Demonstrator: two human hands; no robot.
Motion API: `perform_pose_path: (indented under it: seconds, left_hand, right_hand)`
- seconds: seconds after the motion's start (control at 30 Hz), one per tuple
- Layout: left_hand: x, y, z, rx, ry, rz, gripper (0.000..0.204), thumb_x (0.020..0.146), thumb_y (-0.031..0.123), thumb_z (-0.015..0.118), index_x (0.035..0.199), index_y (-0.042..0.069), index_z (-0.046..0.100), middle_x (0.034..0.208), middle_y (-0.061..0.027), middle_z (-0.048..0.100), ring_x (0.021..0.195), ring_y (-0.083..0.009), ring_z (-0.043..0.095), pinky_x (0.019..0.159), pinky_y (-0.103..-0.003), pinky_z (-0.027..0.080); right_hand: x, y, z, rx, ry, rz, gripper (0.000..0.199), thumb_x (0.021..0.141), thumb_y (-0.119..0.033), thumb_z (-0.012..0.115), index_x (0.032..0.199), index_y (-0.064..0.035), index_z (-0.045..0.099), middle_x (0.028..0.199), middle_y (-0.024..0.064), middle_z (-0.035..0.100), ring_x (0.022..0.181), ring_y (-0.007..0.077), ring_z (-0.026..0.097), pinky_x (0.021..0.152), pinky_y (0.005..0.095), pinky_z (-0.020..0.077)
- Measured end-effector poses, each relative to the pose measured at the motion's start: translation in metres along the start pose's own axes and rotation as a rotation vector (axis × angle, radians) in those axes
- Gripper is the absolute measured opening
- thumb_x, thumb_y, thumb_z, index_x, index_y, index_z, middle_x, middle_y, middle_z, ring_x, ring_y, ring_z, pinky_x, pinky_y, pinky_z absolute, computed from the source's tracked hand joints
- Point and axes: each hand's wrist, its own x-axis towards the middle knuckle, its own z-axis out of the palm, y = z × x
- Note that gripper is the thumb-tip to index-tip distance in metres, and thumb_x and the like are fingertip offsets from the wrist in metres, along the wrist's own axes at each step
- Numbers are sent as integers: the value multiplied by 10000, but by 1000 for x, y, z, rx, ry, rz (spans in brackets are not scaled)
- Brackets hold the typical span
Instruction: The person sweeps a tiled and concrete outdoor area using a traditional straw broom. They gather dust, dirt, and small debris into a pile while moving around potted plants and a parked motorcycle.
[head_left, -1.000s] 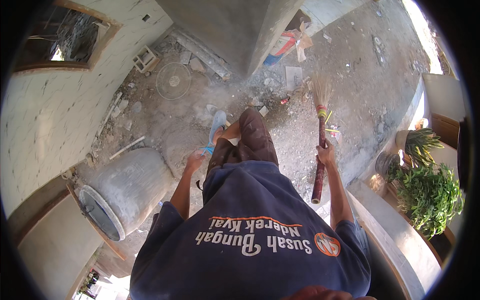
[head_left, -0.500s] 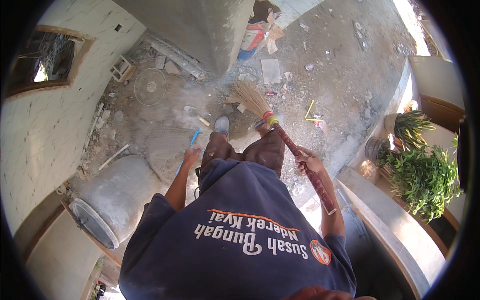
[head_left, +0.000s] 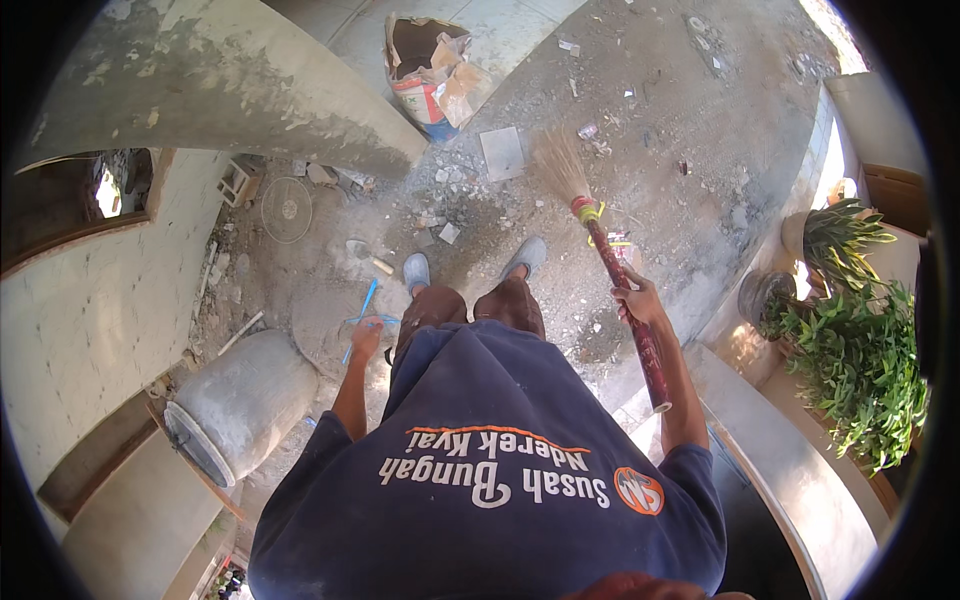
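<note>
My right hand (head_left: 638, 298) is wrapped around the dark red handle of a straw broom (head_left: 610, 255), bound in red and yellow below the bristles. Its pale bristles, slightly blurred, point away over the dusty floor. On my left side, my left hand (head_left: 367, 337) hangs with its fingers loosely apart and appears to hold nothing. A thin blue piece (head_left: 369, 299) with a crossbar shows just beyond and partly behind it, apparently on the floor. Close by lies a trowel (head_left: 370, 257) with a light wooden handle.
A grey drum (head_left: 250, 395) lies on its side at left, near a round wire guard (head_left: 287, 211). A torn sack (head_left: 428, 75) stands beyond a wall corner (head_left: 405, 150). A square tile (head_left: 501, 153) and rubble (head_left: 440, 215) litter the floor. Potted plants (head_left: 850, 350) line the right.
The broom has swung outward to the right and away from my feet, and its bristles are farther off. My feet now stand side by side. The view has turned slightly.
</note>
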Motion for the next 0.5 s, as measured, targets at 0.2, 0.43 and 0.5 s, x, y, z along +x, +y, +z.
perform_pose_path:
  seconds: [0.2,0.43,0.5]
  left_hand:
    - [-4,78,59,274,75,877,225,862,240,666,1003,66,682,936,-117,688,846,-285,667,759,-378,526]
    - [-9,241,45,-126,-30,81,383,861,277,675,1139,20,621,926,-145,689,833,-236,667,772,-354,523]
    - [12,234,49,-133,-115,126,394,866,281,674,1142,5,618,912,-140,690,828,-229,668,762,-353,524]
  right_hand:
    - [57,2,-46,82,-239,101,555,780,-28,678,1315,-36,530,684,60,587,476,145,554,414,292,458]
    - [139,15,-162,-263,301,-182,531,747,-62,647,1270,-8,571,705,112,639,471,185,586,409,325,464]
    - [122,48,-169,-267,442,-354,546,767,-71,636,1300,-8,541,738,126,649,513,196,608,449,330,483]
